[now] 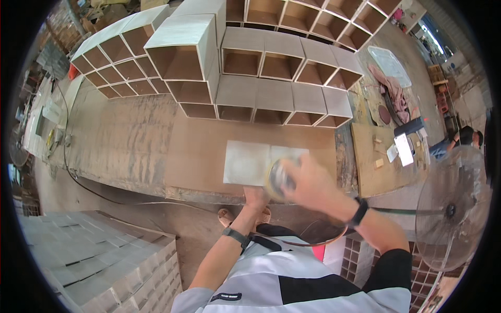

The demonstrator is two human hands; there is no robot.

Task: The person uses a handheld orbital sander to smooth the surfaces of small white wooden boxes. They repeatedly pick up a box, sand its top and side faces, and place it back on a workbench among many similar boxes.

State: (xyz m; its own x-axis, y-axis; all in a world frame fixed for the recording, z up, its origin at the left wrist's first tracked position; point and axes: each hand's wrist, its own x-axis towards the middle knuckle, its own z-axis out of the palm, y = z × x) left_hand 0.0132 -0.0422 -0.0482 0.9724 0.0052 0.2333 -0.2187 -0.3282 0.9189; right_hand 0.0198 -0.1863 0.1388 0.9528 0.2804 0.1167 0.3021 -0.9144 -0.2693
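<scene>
My right hand (pixel 313 185) is closed around a round sander (pixel 280 180) with a yellowish rim. The sander is tilted and blurred by motion, at the near right part of a white-painted wooden box (pixel 245 161). This box lies on the brown board at the table's front edge, its pale top face showing a seam. At the box's near side my left hand (pixel 255 197) grips it from below the top face, its fingers mostly hidden. A thin hose (pixel 334 239) loops below my right wrist.
White open-fronted boxes (pixel 274 96) stand stacked along the table's far side. Pale pieces (pixel 94 255) are piled at lower left. A fan (pixel 450 210) stands at right, near a board with a phone-like white thing (pixel 403 149). A dark hose crosses the table's left front. Another person crouches far right.
</scene>
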